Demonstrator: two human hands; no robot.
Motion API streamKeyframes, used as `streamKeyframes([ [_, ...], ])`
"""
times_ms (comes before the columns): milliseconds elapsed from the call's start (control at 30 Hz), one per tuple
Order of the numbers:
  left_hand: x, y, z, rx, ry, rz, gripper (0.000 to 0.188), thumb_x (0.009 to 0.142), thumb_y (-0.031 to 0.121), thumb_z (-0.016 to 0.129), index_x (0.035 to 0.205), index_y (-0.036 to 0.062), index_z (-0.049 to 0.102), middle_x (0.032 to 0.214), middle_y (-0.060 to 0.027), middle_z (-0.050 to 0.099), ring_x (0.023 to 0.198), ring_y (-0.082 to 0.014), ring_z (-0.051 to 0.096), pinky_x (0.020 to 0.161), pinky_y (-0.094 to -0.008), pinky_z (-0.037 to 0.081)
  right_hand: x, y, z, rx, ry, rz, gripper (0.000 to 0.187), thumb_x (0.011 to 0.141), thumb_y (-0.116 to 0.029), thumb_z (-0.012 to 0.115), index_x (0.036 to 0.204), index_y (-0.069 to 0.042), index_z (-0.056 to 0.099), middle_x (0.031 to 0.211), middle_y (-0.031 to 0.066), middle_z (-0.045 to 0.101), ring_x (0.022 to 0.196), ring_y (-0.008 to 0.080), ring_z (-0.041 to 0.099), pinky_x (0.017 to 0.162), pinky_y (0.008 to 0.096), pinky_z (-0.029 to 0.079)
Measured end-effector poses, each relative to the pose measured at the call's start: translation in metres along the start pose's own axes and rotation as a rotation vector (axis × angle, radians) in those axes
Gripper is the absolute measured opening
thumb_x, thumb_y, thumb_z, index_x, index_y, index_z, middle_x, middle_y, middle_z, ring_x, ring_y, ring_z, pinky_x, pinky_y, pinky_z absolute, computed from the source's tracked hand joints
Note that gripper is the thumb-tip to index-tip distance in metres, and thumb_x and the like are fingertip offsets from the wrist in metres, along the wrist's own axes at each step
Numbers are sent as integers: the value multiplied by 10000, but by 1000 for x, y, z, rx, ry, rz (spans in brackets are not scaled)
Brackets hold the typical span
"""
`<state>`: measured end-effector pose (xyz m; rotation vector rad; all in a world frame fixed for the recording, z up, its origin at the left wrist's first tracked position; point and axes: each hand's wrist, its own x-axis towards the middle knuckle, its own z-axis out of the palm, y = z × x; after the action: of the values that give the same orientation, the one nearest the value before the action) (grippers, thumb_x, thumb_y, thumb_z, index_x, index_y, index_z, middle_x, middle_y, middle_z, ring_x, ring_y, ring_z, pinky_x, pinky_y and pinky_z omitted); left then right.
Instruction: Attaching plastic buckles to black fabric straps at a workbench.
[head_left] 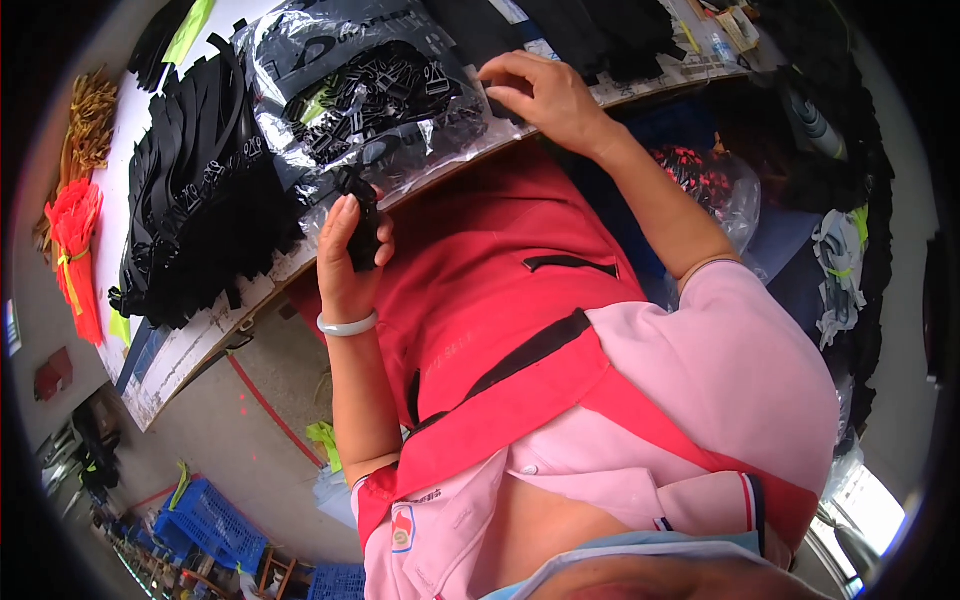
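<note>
Near the table's front edge, my left hand (345, 250) is closed around a small handful of black plastic buckles (362, 225); their details are dark and partly hidden by the fingers. Just beyond it lies a clear plastic bag (455, 125) with a heap of black buckles (375, 95) inside. My right hand (545, 100) hovers by the bag's right side, its fingers curved and a small gap between thumb and index finger. I see nothing held there. To the left, a thick row of black straps (190, 190) with buckles on their ends covers part of the table.
The white tabletop (170, 375) has a worn front edge. Bundles of orange-red strips (75, 250) and brown strips (90, 125) hang at its left side. Black fabric pieces (610, 40) lie at the back right. A bag of red-and-black items (700, 185) sits under the table; blue crates (215, 525) stand on the floor.
</note>
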<state>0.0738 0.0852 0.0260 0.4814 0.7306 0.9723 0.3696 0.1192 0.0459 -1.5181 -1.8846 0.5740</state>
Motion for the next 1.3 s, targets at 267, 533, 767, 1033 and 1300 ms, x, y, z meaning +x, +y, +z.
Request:
streamKeyframes([
  [267, -1, -19, -10, 113, -93, -134, 253, 955, 227, 542, 1007, -16, 589, 688, -77, 556, 545, -117, 495, 442, -214, 367, -23, 76, -11, -408, 28, -82, 280, 831, -150, 631, 1107, -105, 649, 1087, 73, 638, 995, 275, 612, 836, 356, 488],
  [533, 8, -21, 38, 239, -65, -88, 273, 956, 199, 537, 1058, -40, 621, 676, -72, 568, 513, -88, 462, 429, -202, 350, -12, 13, -9, -153, 238, -213, 226, 821, -80, 689, 1046, -87, 674, 870, 68, 637, 800, 194, 641, 707, 262, 505],
  [767, 9, -34, 23, 279, -144, -136, 261, 948, 197, 550, 1051, -32, 620, 749, -75, 607, 540, -98, 501, 426, -206, 365, -22, 42, -2, -248, 193, -156, 201, 847, -142, 676, 1042, -92, 684, 919, 57, 684, 759, 188, 630, 680, 273, 501],
  [1033, 13, -29, 36, 104, -133, -158, 213, 939, 178, 568, 1022, -12, 614, 848, -65, 628, 626, -107, 555, 445, -210, 404, -42, -34, 11, 160, 29, -124, 199, 812, -19, 676, 1010, -37, 676, 950, 109, 673, 831, 225, 650, 744, 298, 521],
  [1300, 12, -32, 22, 203, -177, -110, 165, 928, 167, 594, 922, 6, 633, 745, -43, 610, 565, -110, 543, 445, -230, 409, -68, -38, 43, 489, -239, -220, 219, 792, 54, 557, 967, -6, 675, 912, 98, 662, 790, 197, 649, 742, 270, 527],
])
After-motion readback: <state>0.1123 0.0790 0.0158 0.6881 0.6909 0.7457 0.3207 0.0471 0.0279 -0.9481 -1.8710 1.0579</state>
